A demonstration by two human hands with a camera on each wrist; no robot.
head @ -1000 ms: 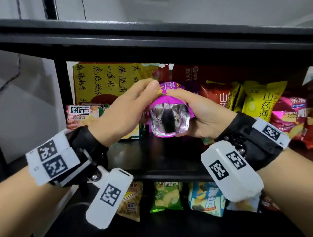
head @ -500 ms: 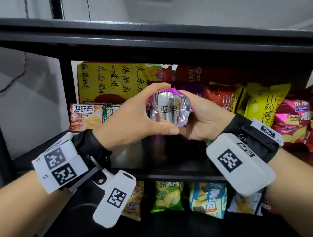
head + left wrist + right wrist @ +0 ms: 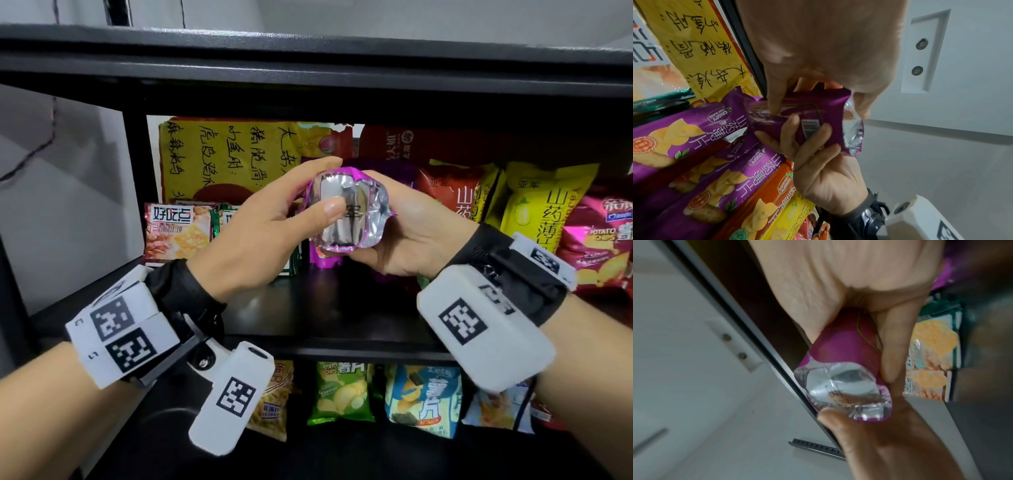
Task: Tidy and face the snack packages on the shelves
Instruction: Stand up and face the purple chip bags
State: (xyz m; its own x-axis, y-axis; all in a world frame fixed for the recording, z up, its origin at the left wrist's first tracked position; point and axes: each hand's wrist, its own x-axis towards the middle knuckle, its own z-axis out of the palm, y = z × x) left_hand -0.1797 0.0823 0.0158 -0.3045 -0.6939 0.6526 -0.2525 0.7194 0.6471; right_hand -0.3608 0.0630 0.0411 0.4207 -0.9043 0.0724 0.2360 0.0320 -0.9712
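A purple snack bag [image 3: 356, 226] with a silver foil end turned toward me is held up in front of the middle shelf. My left hand [image 3: 274, 219] grips it from the left, thumb lying across the foil. My right hand [image 3: 411, 226] grips it from the right and below. In the left wrist view the purple snack bag [image 3: 824, 123] shows its barcode side, with the fingers of the right hand [image 3: 818, 162] curled round it. The right wrist view shows the purple snack bag [image 3: 844, 353] and its foil end between both hands.
More purple, orange and yellow snack bags [image 3: 534, 212] stand on the shelf [image 3: 342, 308] to the right, biscuit packs [image 3: 178, 229] to the left. A yellow handwritten sign [image 3: 226, 157] hangs behind. The lower shelf holds green and blue chip bags [image 3: 342, 390].
Both hands have turned the bag so its silver foil end faces me more squarely. My left thumb has moved onto the foil.
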